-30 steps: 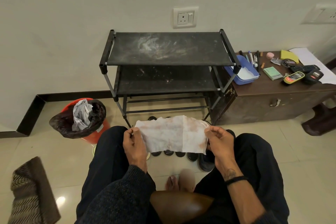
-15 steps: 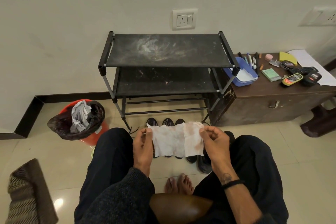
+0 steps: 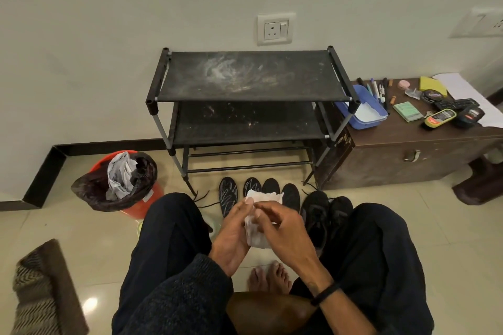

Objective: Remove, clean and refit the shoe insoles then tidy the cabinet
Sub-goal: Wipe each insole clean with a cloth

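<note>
Change: since the earlier frames the wipe point(image 3: 260, 219) has been folded from a wide spread sheet into a narrow upright pad, and both hands have been brought together over it
Left hand point(image 3: 233, 228): held against the left side of the wipe, thumb and fingers curled round its edge in a grip
Right hand point(image 3: 280, 226): laid over the right side of the wipe, fingers bent and pinching the folded layers near the middle; a dark band is worn at the wrist
Wipe: white, faintly stained, held between the knees above the floor, in front of the insoles
Insoles point(image 3: 228, 196): four dark insoles are laid side by side on the tiles just before the rack, the middle two partly hidden by the wipe
Shoes point(image 3: 315, 213): a black pair is set just to the right of the insoles, beside the right knee
Rack point(image 3: 251, 76): black two-shelf frame against the wall, both shelves marked with pale dust
Bin point(image 3: 119, 185): red, lined with a black bag, crumpled paper inside, left of the rack
Side cabinet point(image 3: 408, 155): brown, right of the rack, with a blue tray point(image 3: 362, 109), pens and small items on top
Mat point(image 3: 40, 291): striped, at the lower left corner
</note>
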{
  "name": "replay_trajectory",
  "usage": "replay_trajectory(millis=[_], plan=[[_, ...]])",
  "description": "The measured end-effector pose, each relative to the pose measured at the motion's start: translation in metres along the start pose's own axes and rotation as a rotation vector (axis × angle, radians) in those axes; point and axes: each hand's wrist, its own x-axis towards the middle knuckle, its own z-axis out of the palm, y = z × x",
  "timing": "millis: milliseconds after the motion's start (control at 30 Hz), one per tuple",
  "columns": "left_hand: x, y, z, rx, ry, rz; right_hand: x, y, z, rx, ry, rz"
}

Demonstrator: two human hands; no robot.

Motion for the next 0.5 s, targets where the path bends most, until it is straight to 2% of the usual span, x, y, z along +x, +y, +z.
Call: replay_trajectory(millis=[67,167,233,333,400,500], plan=[[0.001,0.002,-0.004,-0.033,0.023,-0.02,0.005,0.0,-0.005,0.152,0.129,0.05],[0.004,0.003,-0.008,-0.085,0.073,-0.059,0.015,0.009,-0.023,0.287,0.414,0.265],[0.003,0.006,-0.008,-0.136,0.06,-0.084,0.016,0.015,-0.03,0.342,0.361,0.468],[0.0,0.01,-0.003,-0.218,0.024,-0.116,0.015,0.014,-0.026,0.644,0.114,0.713],[-0.001,0.011,-0.001,-0.266,0.008,-0.137,0.016,0.013,-0.024,0.771,0.039,0.752],[-0.001,0.013,-0.003,-0.323,0.004,-0.132,0.021,0.013,-0.024,0.924,0.02,0.744]])
